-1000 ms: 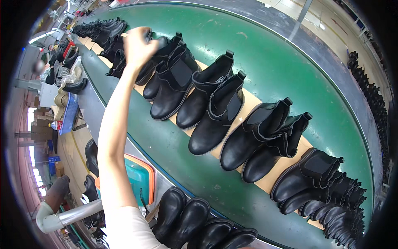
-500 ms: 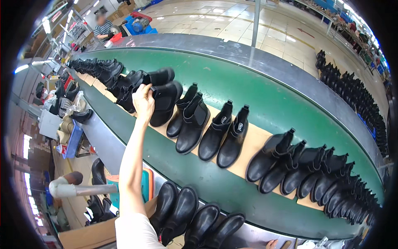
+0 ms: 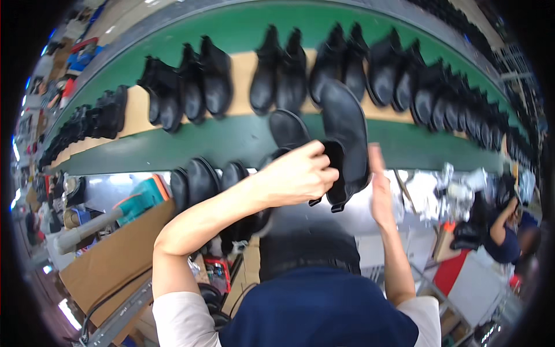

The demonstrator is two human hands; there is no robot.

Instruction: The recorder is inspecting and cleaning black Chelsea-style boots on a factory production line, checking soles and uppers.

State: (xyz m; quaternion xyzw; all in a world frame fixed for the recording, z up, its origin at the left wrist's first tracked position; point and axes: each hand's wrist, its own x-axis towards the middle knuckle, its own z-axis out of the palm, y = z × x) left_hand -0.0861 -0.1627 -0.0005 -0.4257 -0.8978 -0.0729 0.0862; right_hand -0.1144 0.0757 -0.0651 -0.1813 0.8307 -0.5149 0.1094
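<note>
My left hand (image 3: 310, 173) is closed at the opening of a black ankle boot (image 3: 349, 130), held in front of me over the near edge of the conveyor with its toe pointing away. A second black boot (image 3: 289, 129) shows just left of it, its shaft hidden behind my left hand; it seems held together with the first. My right hand (image 3: 380, 194) is at the right side of the held boot, fingers stretched out and slightly blurred. Whether it touches the boot, I cannot tell.
Pairs of black boots (image 3: 215, 81) stand on tan boards along the green conveyor belt (image 3: 191, 147). More boots (image 3: 202, 180) sit at the near left, by a cardboard box (image 3: 113, 269). Crumpled clear plastic (image 3: 457, 194) lies at right; another person (image 3: 509, 234) is beyond it.
My left hand has come back from the far left of the belt toward my body with the boots. My right hand has risen beside them. The view has turned and tilted down.
</note>
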